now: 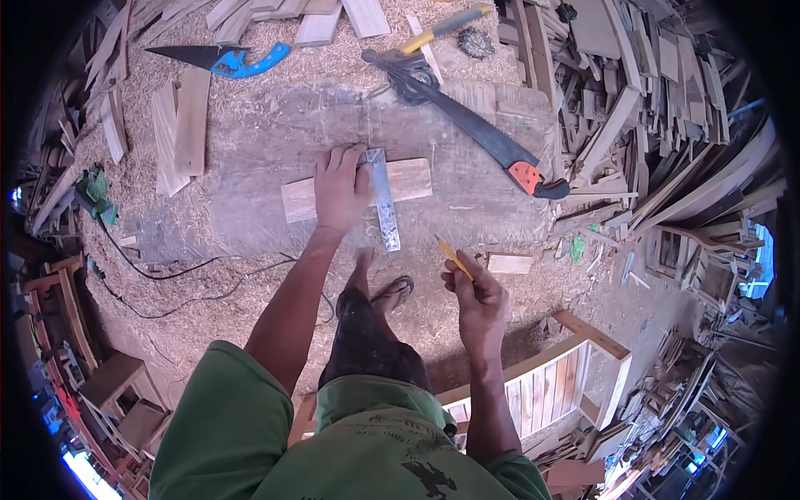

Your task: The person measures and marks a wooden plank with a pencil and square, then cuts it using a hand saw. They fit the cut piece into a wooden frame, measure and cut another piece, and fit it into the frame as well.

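A short wooden board [410, 179] lies on the worn workbench [275, 133]. Across it rests a metal try square [383, 204], its blade reaching past the board's near edge. My left hand [340, 187] presses on the board and grips the square's stock with thumb and fingers. To the right, apart from the board, my right hand [481, 296] holds a yellow pencil [455, 258] with its tip pointing up and left toward the square.
A handsaw with an orange-and-black handle [525, 173] lies beyond the board, near a yellow-handled hammer [433, 33]. A blue-handled saw [250, 62] and loose boards [193, 125] are at the far left. Stacked wood scraps [625, 125] stand right; a slatted wooden frame [542, 387] is beside me.
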`<state>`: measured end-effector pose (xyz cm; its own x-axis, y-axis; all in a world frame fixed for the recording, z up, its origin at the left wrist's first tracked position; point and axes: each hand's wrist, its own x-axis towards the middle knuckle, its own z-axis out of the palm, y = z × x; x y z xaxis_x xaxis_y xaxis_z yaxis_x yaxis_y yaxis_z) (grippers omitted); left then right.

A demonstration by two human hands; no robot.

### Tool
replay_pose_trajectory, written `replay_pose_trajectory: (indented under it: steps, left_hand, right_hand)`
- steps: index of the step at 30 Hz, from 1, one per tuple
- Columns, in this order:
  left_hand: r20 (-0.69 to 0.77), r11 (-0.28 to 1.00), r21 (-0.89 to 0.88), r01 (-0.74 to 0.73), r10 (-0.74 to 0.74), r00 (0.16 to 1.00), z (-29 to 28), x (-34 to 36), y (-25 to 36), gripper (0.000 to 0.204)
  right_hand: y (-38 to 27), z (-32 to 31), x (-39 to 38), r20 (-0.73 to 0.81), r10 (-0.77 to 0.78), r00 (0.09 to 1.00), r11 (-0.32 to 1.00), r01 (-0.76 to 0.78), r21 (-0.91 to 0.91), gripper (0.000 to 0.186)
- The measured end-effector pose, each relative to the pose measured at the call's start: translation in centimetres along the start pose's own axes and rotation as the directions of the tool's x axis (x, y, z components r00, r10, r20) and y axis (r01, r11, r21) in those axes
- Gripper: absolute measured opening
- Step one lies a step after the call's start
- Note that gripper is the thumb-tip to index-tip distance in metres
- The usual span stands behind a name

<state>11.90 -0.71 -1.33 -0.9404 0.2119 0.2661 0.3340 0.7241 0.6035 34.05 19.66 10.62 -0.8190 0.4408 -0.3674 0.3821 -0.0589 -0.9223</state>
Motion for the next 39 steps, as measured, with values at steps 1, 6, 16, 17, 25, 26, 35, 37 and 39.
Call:
replay_pose_trajectory:
  steps: [1, 6, 16, 17, 25, 26, 35, 37, 39]
  left_hand:
    - [0.003, 1.0, -0.004, 0.006, -0.006, 1.0, 0.0, 0.0, 0.0, 0.042]
    - [-0.032, 1.0, 0.007, -0.021, 0.022, 0.999, -0.2, 0.0, 0.4, 0.04]
    - [-0.08, 0.998, -0.009, -0.056, 0.056, 0.995, 0.0, 0.1, 0.2, 0.039]
    - [-0.08, 0.998, -0.013, -0.057, 0.056, 0.995, 0.0, 0.1, 0.2, 0.039]
    - [-0.108, 0.997, 0.064, -0.036, 0.043, 0.993, -0.2, -0.1, 0.7, 0.038]
    - [-0.108, 0.997, 0.076, -0.034, 0.043, 0.993, -0.1, 0.1, 1.0, 0.037]
    - [-0.104, 0.987, 0.154, -0.04, 0.056, 0.993, -0.1, 0.0, 1.2, 0.037]
    - [-0.101, 0.987, 0.154, -0.037, 0.053, 0.993, -0.1, -0.1, 1.0, 0.037]
    - [-0.107, 0.99, 0.141, -0.033, 0.048, 0.993, 0.0, 0.0, 1.3, 0.034]
  right_hand:
    - [0.0, 0.4, 0.1, 0.006, -0.008, 1.0, 1.0, 0.008, -0.022, 0.038]
    - [-0.3, 1.5, 0.7, 0.039, -0.019, 0.999, 0.998, 0.022, -0.06, 0.037]
    - [-0.1, 3.6, 3.1, 0.104, -0.036, 0.994, 0.987, 0.051, -0.151, 0.041]
    - [0.0, 3.9, 3.5, 0.104, -0.038, 0.994, 0.989, 0.053, -0.141, 0.041]
    - [1.1, 7.1, 8.4, 0.161, -0.246, 0.956, 0.851, 0.293, -0.436, 0.04]
    - [1.2, 7.7, 9.4, 0.162, -0.273, 0.948, 0.824, 0.317, -0.469, 0.04]
    - [-0.8, 9.5, 11.4, 0.341, -0.355, 0.871, 0.549, 0.489, -0.678, 0.036]
    - [-2.0, 8.0, 10.0, 0.427, -0.286, 0.857, 0.452, 0.514, -0.729, 0.034]
    - [-2.4, 5.5, 9.0, 0.485, -0.2, 0.851, 0.423, 0.522, -0.741, 0.029]
